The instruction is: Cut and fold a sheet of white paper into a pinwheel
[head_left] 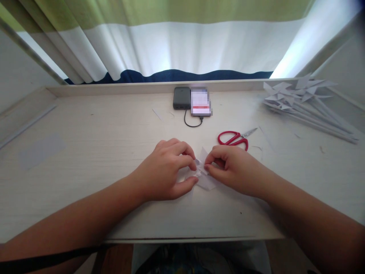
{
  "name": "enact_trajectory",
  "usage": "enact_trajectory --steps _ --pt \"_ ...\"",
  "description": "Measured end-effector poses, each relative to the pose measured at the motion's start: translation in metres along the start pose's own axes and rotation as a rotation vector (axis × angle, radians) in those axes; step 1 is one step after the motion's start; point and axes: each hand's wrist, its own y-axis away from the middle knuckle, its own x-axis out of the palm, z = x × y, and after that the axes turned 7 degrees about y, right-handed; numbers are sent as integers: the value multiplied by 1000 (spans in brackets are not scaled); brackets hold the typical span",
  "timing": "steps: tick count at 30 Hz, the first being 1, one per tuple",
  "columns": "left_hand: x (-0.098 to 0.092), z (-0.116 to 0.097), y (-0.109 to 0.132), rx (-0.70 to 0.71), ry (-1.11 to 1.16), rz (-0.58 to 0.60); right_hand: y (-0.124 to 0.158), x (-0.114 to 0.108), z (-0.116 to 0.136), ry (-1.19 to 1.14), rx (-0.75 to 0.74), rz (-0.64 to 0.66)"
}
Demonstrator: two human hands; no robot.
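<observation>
A small folded white paper (209, 184) with pointed corners lies on the desk between my hands. My left hand (168, 169) curves around its left side, thumb and fingertips pressed on the folds near the centre. My right hand (232, 167) pinches a fold just right of the centre between thumb and index finger. The fingers partly cover the paper, so its full shape is hidden. Just beyond my right hand are red-handled scissors (234, 140), lying with the blades pointing right.
On the white desk (85, 190), a dark power bank (181, 97) is cabled to a lit phone (200, 101) at the back. Several star-shaped paper pieces on paper sticks (299, 99) lie at the back right. Paper scraps (156, 114) are scattered about; a curtain (182, 45) hangs behind.
</observation>
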Motion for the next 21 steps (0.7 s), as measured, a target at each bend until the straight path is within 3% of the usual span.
enact_trajectory --steps 5,13,21 --pt "1 4 -1 30 12 2 0 0 1 -9 -10 -9" --pt "7 4 2 49 -27 -118 2 -1 4 4 1 -62" --pt "11 3 1 17 -37 -99 2 0 4 16 -48 -142"
